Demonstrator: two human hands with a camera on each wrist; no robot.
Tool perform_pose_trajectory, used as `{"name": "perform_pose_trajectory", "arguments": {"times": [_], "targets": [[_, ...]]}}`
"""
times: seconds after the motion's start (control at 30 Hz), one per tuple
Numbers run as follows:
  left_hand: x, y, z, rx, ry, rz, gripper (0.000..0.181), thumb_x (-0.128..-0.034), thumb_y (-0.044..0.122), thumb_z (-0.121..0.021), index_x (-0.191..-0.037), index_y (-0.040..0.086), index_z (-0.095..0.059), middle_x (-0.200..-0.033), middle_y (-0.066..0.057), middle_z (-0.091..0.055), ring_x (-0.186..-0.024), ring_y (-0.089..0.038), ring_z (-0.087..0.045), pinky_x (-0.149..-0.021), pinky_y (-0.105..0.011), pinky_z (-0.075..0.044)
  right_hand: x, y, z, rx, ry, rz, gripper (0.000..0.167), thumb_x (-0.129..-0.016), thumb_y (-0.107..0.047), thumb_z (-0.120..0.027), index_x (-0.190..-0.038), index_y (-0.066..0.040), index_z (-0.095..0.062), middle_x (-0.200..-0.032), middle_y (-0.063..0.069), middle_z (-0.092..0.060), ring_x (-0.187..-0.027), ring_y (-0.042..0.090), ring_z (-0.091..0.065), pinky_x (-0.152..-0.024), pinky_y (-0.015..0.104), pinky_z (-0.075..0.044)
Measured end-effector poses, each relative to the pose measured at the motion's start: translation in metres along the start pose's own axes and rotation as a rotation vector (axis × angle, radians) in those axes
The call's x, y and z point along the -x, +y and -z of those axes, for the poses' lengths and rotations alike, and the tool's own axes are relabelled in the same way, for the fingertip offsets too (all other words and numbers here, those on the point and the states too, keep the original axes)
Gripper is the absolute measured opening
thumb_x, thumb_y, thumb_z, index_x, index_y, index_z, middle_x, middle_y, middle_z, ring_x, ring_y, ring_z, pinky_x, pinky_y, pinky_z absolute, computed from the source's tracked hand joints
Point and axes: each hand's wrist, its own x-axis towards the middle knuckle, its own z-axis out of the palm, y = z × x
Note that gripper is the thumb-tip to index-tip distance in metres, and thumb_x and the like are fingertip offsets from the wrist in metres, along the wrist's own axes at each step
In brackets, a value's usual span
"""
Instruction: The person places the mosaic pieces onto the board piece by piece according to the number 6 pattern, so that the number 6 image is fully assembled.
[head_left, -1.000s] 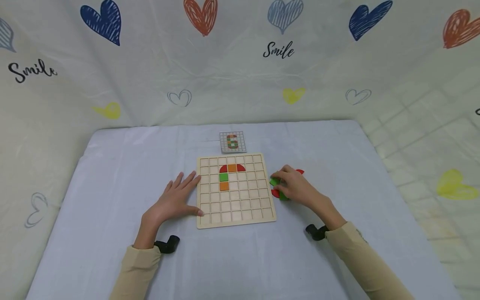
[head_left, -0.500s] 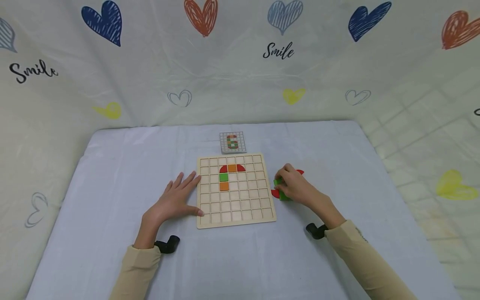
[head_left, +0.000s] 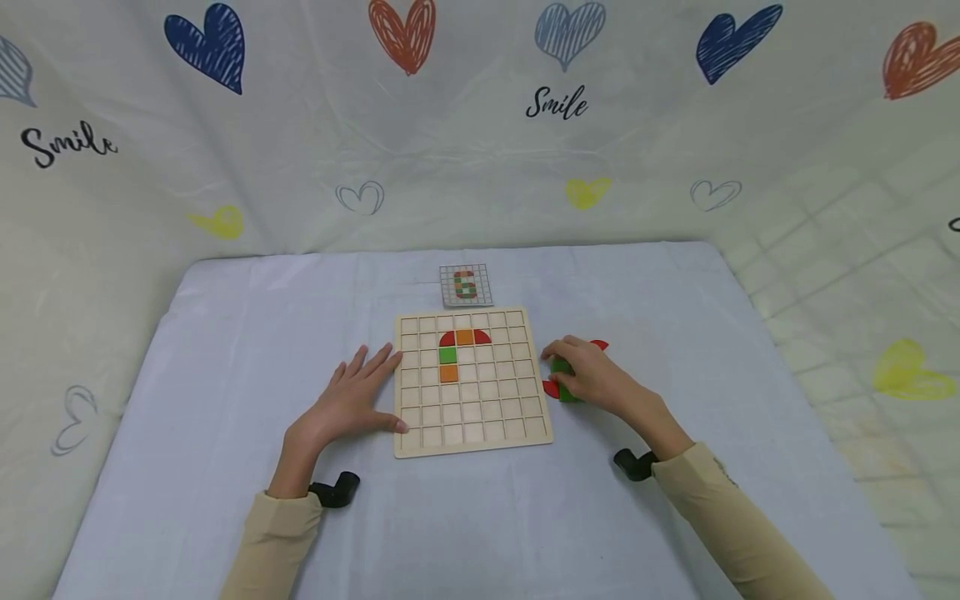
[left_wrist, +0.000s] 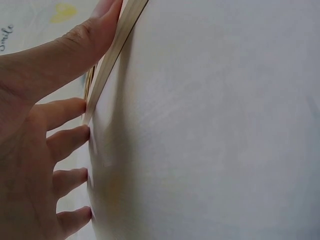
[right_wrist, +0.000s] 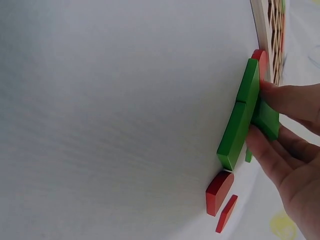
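The wooden grid board [head_left: 491, 408] lies on the table with red, orange and green pieces in its upper left part. My left hand [head_left: 345, 404] is spread at its left edge, thumb and a fingertip touching the frame; the left wrist view shows the thumb on the board's side [left_wrist: 107, 65]. Right of the board, my right hand [head_left: 596, 375] pinches a green piece [right_wrist: 268, 119] between thumb and fingers. Beside it in the right wrist view lie two green blocks [right_wrist: 234, 131] end to end, a red piece [right_wrist: 262, 60] by the board, and two red pieces [right_wrist: 218, 192].
A small pattern card [head_left: 448, 296] with a gridded, coloured figure lies just behind the board. White cloth [head_left: 465, 525] covers the table, and a curtain printed with hearts [head_left: 480, 125] hangs behind it. A dark device is strapped at each wrist.
Around the green pieces, my right fingers have shifted slightly; the green piece under them is more covered than one second ago. My left hand and the board have stayed put.
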Motion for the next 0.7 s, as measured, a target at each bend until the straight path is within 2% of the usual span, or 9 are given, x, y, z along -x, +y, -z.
{"name": "perform_pose_trajectory", "arguments": {"times": [0.37, 0.5, 0.7], "targets": [[0.0010, -0.0005, 0.0000, 0.006, 0.006, -0.012, 0.113, -0.0781, 0.046, -0.088, -0.165, 0.011, -0.025, -0.173, -0.012, -0.015, -0.159, -0.045, -0.001, -0.124, -0.070, -0.004, 0.0008, 0.0020, -0.0005, -0.004, 0.041, 0.064, 0.016, -0.086, 0.010, -0.073, -0.098, 0.000, -0.075, -0.096, 0.009, -0.071, -0.088, 0.023, -0.067, -0.079, 0.038, -0.060], [0.0009, -0.0009, 0.0000, 0.009, 0.002, -0.010, 0.113, -0.0781, 0.046, -0.088, -0.165, 0.011, -0.024, -0.173, -0.012, -0.015, -0.159, -0.045, 0.000, -0.124, -0.069, -0.003, 0.0013, 0.0013, 0.0028, -0.037, 0.036, 0.033, 0.016, -0.084, 0.008, -0.076, -0.099, 0.001, -0.075, -0.095, 0.008, -0.072, -0.086, 0.021, -0.067, -0.078, 0.038, -0.061], [-0.0001, -0.0009, -0.0012, 0.010, -0.007, 0.000, 0.113, -0.0780, 0.045, -0.088, -0.165, 0.012, -0.023, -0.174, -0.011, -0.014, -0.159, -0.044, 0.002, -0.124, -0.068, -0.002, 0.0016, 0.0019, 0.0048, -0.108, 0.009, -0.026, 0.023, -0.085, 0.006, -0.077, -0.108, 0.004, -0.073, -0.104, 0.012, -0.073, -0.093, 0.025, -0.071, -0.084, 0.041, -0.063]]}}
